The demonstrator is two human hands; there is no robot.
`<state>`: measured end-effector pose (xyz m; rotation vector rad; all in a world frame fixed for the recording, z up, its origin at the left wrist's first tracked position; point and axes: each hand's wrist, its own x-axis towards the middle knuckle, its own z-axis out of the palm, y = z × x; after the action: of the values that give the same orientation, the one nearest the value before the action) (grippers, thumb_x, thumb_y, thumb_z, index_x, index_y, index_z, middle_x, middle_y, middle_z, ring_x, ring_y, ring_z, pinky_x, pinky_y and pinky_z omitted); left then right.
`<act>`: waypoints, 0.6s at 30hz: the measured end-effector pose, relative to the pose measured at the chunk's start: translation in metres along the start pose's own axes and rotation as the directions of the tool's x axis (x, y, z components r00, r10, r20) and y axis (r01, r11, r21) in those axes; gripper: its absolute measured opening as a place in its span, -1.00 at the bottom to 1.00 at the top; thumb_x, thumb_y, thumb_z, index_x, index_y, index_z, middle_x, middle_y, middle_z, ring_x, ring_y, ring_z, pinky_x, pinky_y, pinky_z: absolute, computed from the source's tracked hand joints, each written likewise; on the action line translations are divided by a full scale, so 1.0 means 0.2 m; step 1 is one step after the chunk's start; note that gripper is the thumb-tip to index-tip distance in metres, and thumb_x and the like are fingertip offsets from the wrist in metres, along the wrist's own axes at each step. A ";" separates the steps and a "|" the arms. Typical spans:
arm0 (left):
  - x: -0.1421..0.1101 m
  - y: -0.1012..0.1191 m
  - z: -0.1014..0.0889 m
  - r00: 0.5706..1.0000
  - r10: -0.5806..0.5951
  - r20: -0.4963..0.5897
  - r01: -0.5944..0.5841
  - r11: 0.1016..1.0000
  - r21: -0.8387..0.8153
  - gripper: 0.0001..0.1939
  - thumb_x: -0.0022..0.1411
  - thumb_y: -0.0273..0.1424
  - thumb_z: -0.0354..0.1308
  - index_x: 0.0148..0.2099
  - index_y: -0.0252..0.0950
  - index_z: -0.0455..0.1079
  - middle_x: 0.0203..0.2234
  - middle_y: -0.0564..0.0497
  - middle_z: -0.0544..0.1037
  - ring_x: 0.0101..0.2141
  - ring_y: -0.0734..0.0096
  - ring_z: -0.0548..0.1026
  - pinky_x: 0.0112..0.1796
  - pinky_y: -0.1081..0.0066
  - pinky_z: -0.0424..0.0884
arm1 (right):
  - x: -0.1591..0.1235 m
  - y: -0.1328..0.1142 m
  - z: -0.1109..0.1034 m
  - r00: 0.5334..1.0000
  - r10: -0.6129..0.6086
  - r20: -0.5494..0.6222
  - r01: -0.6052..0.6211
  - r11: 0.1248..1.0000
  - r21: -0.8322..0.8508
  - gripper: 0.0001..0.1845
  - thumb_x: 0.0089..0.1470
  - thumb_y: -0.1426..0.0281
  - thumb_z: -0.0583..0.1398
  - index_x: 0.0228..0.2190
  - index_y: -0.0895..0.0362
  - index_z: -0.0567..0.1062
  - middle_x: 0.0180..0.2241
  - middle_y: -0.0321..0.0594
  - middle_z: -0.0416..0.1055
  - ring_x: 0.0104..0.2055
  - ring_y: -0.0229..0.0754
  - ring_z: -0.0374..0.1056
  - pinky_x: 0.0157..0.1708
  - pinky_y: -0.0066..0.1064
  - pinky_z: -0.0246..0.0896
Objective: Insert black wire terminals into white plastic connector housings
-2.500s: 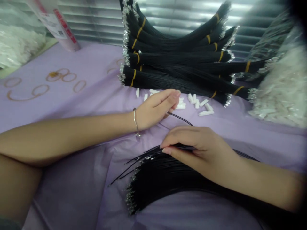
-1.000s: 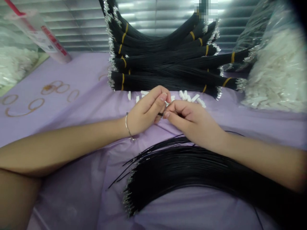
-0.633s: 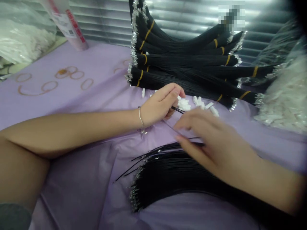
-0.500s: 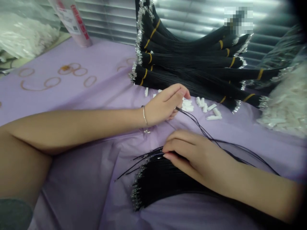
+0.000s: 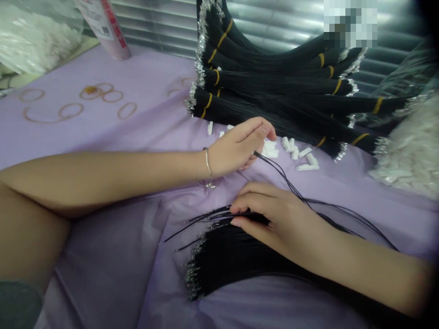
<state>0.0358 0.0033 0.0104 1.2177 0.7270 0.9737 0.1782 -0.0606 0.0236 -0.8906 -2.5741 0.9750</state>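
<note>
Both bare forearms [image 5: 120,171] show no sleeves. A thin silver bangle [image 5: 207,162] circles the left wrist, with a small charm [image 5: 210,186] dangling below it. The fingernails [image 5: 236,222] are short and unpainted. At the lower left, grey fabric [image 5: 17,304] meets a bare leg [image 5: 27,237].

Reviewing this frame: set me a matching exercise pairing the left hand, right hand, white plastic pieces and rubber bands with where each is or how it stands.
Things: 1 left hand; 2 right hand; 3 white plastic pieces; 4 rubber bands.

States: A lying on the lilac sheet, left of the bundles; B closed on black wires; C wearing a bangle; D scattered just below the bundles.

Pairs: 1C, 2B, 3D, 4A.
</note>
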 end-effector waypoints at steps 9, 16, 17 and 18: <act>0.00 0.01 0.00 1.000 -0.013 0.004 0.013 0.999 0.034 -0.76 0.34 -0.32 -0.20 -0.34 -0.32 0.15 -0.70 0.20 0.02 -0.76 0.75 -0.02 -0.71 0.64 -0.06 | 0.00 -0.03 0.01 0.991 0.083 0.103 -0.079 0.996 -0.041 -0.91 0.10 0.54 0.06 -0.41 0.16 0.34 -0.30 -0.22 0.28 -0.21 -0.23 0.18 -0.18 -0.35 0.15; 0.00 -0.01 -0.01 1.000 0.003 0.009 -0.003 1.000 0.028 -0.74 0.32 -0.27 -0.18 -0.32 -0.31 0.18 -0.70 0.19 0.05 -0.76 0.72 -0.02 -0.74 0.61 -0.06 | 0.01 -0.03 -0.05 0.983 0.179 0.028 -0.181 0.964 0.193 -0.91 0.15 0.48 0.02 -0.40 0.14 0.28 -0.46 -0.35 0.27 -0.43 -0.36 0.17 -0.41 -0.50 0.13; -0.01 -0.01 -0.01 1.000 0.017 0.013 -0.017 0.999 0.046 -0.74 0.32 -0.26 -0.17 -0.32 -0.31 0.18 -0.71 0.19 0.06 -0.76 0.71 -0.01 -0.74 0.61 -0.04 | 0.01 -0.03 -0.06 0.979 0.202 0.011 -0.198 0.950 0.241 -0.92 0.14 0.46 0.04 -0.39 0.13 0.30 -0.47 -0.36 0.26 -0.45 -0.37 0.16 -0.44 -0.52 0.12; -0.01 -0.01 -0.01 0.999 0.032 0.019 -0.033 0.997 0.066 -0.74 0.31 -0.25 -0.17 -0.32 -0.31 0.19 -0.71 0.19 0.07 -0.76 0.71 0.01 -0.74 0.61 -0.02 | 0.02 -0.02 -0.07 0.975 0.223 -0.008 -0.211 0.934 0.289 -0.93 0.14 0.44 0.05 -0.38 0.13 0.32 -0.48 -0.37 0.26 -0.46 -0.37 0.15 -0.46 -0.52 0.11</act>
<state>0.0331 0.0026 0.0087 1.2979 0.7321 0.9702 0.1796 -0.0540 0.0375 -1.1122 -2.2541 1.3358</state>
